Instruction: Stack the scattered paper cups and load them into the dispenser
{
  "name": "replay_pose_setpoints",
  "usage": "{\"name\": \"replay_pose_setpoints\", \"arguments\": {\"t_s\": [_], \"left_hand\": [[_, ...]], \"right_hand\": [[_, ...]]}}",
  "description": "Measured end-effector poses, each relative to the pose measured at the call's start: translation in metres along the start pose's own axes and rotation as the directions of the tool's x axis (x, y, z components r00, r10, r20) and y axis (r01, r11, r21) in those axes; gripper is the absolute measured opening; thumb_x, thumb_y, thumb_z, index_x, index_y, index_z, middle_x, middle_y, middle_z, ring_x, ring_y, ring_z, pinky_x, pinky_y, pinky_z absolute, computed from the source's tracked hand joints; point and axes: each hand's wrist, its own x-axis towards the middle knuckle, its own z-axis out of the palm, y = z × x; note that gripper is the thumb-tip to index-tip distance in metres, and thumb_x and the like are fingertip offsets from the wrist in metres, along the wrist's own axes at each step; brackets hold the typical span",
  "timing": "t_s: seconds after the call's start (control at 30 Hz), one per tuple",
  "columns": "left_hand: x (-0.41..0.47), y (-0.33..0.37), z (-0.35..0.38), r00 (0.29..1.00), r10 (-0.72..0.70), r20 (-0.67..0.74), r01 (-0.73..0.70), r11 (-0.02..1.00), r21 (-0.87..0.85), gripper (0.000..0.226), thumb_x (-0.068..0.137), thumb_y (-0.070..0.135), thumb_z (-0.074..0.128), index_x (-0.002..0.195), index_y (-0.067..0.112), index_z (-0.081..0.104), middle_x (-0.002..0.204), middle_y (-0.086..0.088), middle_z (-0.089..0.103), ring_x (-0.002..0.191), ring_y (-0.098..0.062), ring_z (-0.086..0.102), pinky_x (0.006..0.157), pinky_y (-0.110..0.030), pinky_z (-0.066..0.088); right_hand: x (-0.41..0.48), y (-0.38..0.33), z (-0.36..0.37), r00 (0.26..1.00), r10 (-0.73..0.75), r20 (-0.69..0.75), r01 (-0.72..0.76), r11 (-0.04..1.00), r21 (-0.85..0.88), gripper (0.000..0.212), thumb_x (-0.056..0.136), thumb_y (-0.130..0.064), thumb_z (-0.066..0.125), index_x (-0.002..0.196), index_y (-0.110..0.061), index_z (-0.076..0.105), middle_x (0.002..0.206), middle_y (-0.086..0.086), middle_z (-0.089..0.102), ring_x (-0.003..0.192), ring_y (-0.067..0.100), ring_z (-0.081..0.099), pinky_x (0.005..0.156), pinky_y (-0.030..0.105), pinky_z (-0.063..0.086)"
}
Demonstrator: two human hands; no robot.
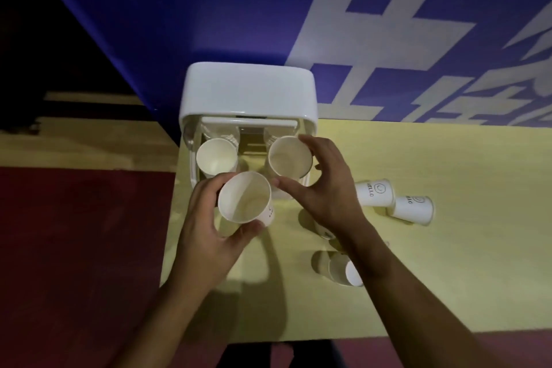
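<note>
Gripping a loose cup (243,199) upright in L hand (206,224), I pinch the dispenser cup (289,158), just far-right, w/ R hand (325,188).

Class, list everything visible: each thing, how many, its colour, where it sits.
White plastic cup dispenser: one, white, table's far edge, against the banner.
Left-slot paper cup: one, white, upright in dispenser.
Right-slot paper cup: one, white, upright in dispenser.
Held paper cup: one, white, before the dispenser.
Printed paper cups: two, white, on their sides, right of dispenser.
Nested paper cup stack: one, white, on its side, near right forearm.
Table: one, pale yellow.
Wall banner: one, blue with white characters.
Left hand: fingers grip the held cup.
Right hand: fingers curl round the right-slot cup.
</note>
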Motion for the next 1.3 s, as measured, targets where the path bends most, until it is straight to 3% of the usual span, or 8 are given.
{"name": "replay_pose_setpoints", "arguments": {"t_s": [0.47, 0.6, 0.7, 0.87, 1.03, 1.07, 1.2, 1.3], "left_hand": [[0.018, 0.014, 0.008, 0.999, 0.015, -0.041, -0.017, 0.999, -0.044, 0.071, 0.075, 0.043, 0.083, 0.135, 0.023, 0.052, 0.133, 0.014, 0.058, 0.123, -0.018, 0.058, 0.093, -0.017, 0.046], [0.032, 0.033, 0.016, 0.998, 0.018, -0.063, -0.02, 0.999, -0.038, 0.074, 0.074, 0.034, 0.091, 0.136, 0.022, 0.052, 0.136, 0.01, 0.057, 0.126, -0.017, 0.056, 0.094, -0.022, 0.05], [0.046, 0.047, 0.027, 0.998, 0.053, -0.044, -0.055, 0.997, -0.049, 0.073, 0.076, 0.033, 0.089, 0.137, 0.024, 0.051, 0.136, 0.016, 0.057, 0.128, -0.013, 0.056, 0.099, -0.028, 0.053], [0.064, 0.032, 0.053, 0.999, 0.049, -0.001, -0.049, 0.999, -0.025, 0.075, 0.077, 0.037, 0.09, 0.139, 0.021, 0.052, 0.134, 0.007, 0.062, 0.124, -0.018, 0.061, 0.096, -0.041, 0.056], [0.064, 0.009, 0.068, 1.0, -0.007, 0.03, 0.003, 0.989, 0.147, 0.074, 0.079, 0.041, 0.086, 0.143, 0.024, 0.053, 0.133, 0.017, 0.06, 0.122, -0.001, 0.054, 0.094, -0.005, 0.04], [0.066, 0.003, 0.071, 0.999, -0.032, 0.039, 0.024, 0.983, 0.182, 0.075, 0.08, 0.041, 0.085, 0.145, 0.024, 0.052, 0.135, 0.013, 0.062, 0.124, -0.004, 0.054, 0.093, -0.006, 0.039], [0.073, -0.019, 0.08, 0.991, -0.109, 0.077, 0.083, 0.956, 0.282, 0.074, 0.08, 0.045, 0.082, 0.145, 0.028, 0.05, 0.132, 0.004, 0.067, 0.122, -0.018, 0.06, 0.094, -0.029, 0.049], [0.074, -0.023, 0.085, 0.991, -0.12, 0.058, 0.098, 0.951, 0.294, 0.075, 0.08, 0.04, 0.085, 0.145, 0.025, 0.052, 0.13, 0.0, 0.068, 0.12, -0.019, 0.061, 0.09, -0.024, 0.046]], "right_hand": [[0.0, 0.038, 0.034, 0.978, 0.176, 0.108, -0.177, 0.984, 0.006, 0.084, 0.075, -0.055, 0.085, 0.147, -0.027, 0.051, 0.143, -0.011, 0.055, 0.133, 0.011, 0.048, 0.11, 0.041, 0.044], [-0.011, 0.006, 0.001, 0.965, 0.261, -0.013, -0.252, 0.943, 0.219, 0.044, 0.098, -0.039, 0.067, 0.14, -0.03, 0.06, 0.137, -0.018, 0.061, 0.126, 0.001, 0.056, 0.106, 0.038, 0.049], [-0.008, -0.022, -0.019, 0.97, 0.235, -0.055, -0.198, 0.905, 0.375, 0.03, 0.103, -0.032, 0.061, 0.132, -0.028, 0.067, 0.128, -0.014, 0.07, 0.123, 0.007, 0.062, 0.102, 0.038, 0.052], [0.002, -0.013, -0.014, 0.983, 0.174, -0.051, -0.153, 0.947, 0.281, 0.032, 0.103, -0.028, 0.063, 0.135, -0.028, 0.065, 0.129, -0.021, 0.067, 0.126, 0.003, 0.059, 0.102, 0.034, 0.052], [-0.002, 0.022, 0.008, 0.982, 0.19, -0.004, -0.188, 0.975, 0.121, 0.036, 0.102, -0.032, 0.062, 0.138, -0.025, 0.063, 0.13, -0.022, 0.063, 0.122, -0.007, 0.055, 0.1, 0.013, 0.043], [-0.002, 0.026, 0.012, 0.982, 0.188, 0.012, -0.188, 0.978, 0.091, 0.036, 0.102, -0.032, 0.062, 0.138, -0.025, 0.062, 0.13, -0.021, 0.062, 0.121, -0.008, 0.054, 0.099, 0.01, 0.041], [-0.002, 0.042, 0.026, 0.985, 0.161, 0.058, -0.162, 0.987, 0.004, 0.041, 0.102, -0.027, 0.063, 0.141, -0.017, 0.059, 0.135, -0.004, 0.065, 0.125, 0.009, 0.056, 0.103, 0.02, 0.04], [-0.006, 0.048, 0.033, 0.975, 0.212, 0.057, -0.214, 0.977, 0.02, 0.043, 0.104, -0.032, 0.059, 0.145, -0.02, 0.057, 0.136, -0.002, 0.065, 0.127, 0.013, 0.057, 0.105, 0.029, 0.045]]}}
